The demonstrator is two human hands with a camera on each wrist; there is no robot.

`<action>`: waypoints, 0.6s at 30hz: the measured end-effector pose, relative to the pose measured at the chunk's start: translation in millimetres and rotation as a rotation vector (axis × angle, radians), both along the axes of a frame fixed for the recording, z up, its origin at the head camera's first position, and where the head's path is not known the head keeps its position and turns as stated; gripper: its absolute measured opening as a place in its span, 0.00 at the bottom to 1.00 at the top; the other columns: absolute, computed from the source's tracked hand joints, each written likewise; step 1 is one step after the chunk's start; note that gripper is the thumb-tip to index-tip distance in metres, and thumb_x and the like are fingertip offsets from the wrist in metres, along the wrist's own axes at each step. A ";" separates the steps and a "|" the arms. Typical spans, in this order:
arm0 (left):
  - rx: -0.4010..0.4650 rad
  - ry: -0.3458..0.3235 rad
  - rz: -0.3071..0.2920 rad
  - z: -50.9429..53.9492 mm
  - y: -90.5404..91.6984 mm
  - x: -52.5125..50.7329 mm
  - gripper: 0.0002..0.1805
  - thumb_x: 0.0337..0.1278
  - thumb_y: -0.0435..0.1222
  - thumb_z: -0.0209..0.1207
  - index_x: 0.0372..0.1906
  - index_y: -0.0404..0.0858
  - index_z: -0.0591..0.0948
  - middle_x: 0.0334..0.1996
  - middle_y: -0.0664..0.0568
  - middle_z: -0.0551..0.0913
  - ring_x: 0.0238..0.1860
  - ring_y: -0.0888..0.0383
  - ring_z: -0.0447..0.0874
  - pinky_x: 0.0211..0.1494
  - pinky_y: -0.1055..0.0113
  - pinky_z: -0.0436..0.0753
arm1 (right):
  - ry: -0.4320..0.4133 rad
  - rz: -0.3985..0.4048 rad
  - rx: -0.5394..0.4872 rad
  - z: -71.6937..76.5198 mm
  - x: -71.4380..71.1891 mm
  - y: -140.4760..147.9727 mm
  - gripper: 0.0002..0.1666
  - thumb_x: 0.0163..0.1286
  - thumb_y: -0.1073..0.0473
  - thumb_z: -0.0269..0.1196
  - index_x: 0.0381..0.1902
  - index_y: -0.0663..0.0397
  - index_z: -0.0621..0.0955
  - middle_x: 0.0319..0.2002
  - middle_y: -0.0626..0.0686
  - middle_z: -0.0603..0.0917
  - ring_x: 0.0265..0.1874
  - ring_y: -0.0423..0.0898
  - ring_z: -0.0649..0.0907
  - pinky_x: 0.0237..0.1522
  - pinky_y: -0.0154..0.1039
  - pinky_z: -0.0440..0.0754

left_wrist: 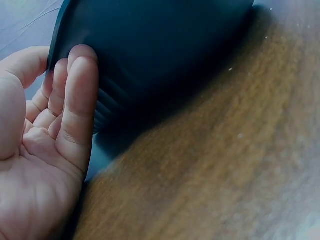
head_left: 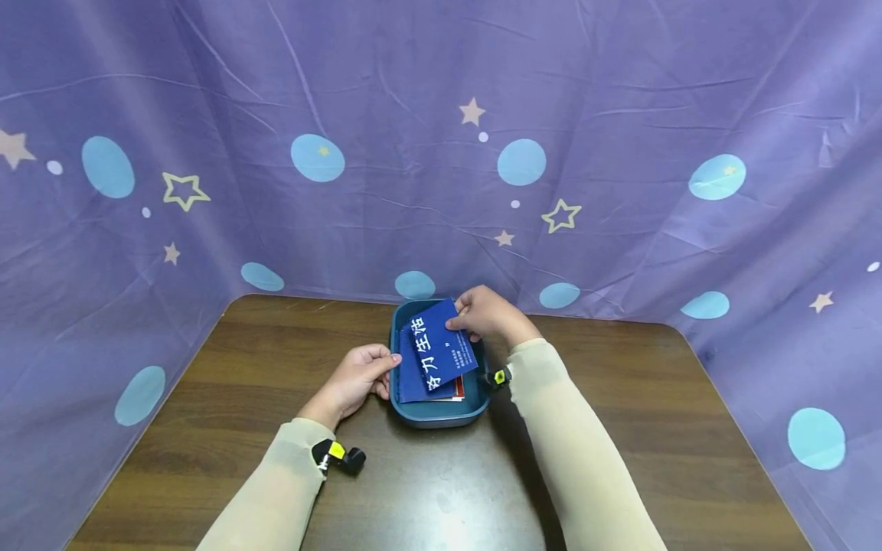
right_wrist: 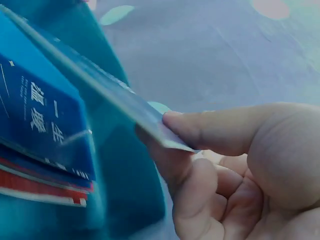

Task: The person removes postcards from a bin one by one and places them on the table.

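Observation:
My right hand [head_left: 491, 315] pinches a thin blue booklet [head_left: 444, 348] by its upper right corner, thumb on top and fingers underneath. White Chinese characters run along its cover, and it is tilted over a dark teal plastic basin [head_left: 441, 417]. Inside the basin, partly hidden beneath it, lie another blue booklet [right_wrist: 47, 105] and a red-edged one [right_wrist: 42, 187]. At the basin's left side, my left hand [head_left: 358, 379] holds the rim, its thumb at the edge and its fingers [left_wrist: 80, 95] against the outer wall.
The basin stands on a brown wooden table [head_left: 227, 428], near its back edge. A purple curtain [head_left: 413, 99] with stars and blue ovals hangs behind and along the sides. Each wrist carries a small black camera mount [head_left: 338, 453].

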State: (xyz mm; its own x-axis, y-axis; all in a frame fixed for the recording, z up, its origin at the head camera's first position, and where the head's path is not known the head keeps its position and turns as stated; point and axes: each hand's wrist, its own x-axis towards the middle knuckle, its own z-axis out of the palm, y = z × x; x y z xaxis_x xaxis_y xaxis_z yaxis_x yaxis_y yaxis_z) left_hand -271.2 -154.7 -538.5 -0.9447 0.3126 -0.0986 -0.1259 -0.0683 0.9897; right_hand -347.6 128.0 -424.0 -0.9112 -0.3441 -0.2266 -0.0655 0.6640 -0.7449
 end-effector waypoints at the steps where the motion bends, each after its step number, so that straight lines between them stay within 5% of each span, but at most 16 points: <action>1: 0.001 0.001 0.002 -0.4 -0.2 -0.1 0.13 0.85 0.34 0.61 0.35 0.37 0.79 0.22 0.55 0.81 0.20 0.64 0.80 0.23 0.72 0.86 | -0.001 -0.015 -0.032 -1.9 0.6 5.9 0.10 0.76 0.59 0.77 0.37 0.56 0.86 0.27 0.48 0.88 0.22 0.41 0.83 0.26 0.33 0.85; 18: 0.012 -0.020 0.030 1.3 -0.3 1.6 0.14 0.85 0.33 0.61 0.35 0.36 0.78 0.21 0.56 0.81 0.20 0.63 0.80 0.23 0.72 0.85 | -0.035 -0.179 -0.319 -26.4 14.8 109.7 0.11 0.79 0.60 0.73 0.47 0.60 0.82 0.22 0.41 0.78 0.24 0.39 0.75 0.26 0.33 0.74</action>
State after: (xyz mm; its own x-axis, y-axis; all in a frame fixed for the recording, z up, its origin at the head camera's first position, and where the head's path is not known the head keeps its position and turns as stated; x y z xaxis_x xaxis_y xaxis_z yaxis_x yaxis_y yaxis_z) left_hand -269.6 -155.0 -537.2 -0.9515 0.2857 -0.1140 -0.1434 -0.0842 0.9861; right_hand -332.7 237.7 -450.4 -0.9569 -0.2385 -0.1657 0.0598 0.3964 -0.9161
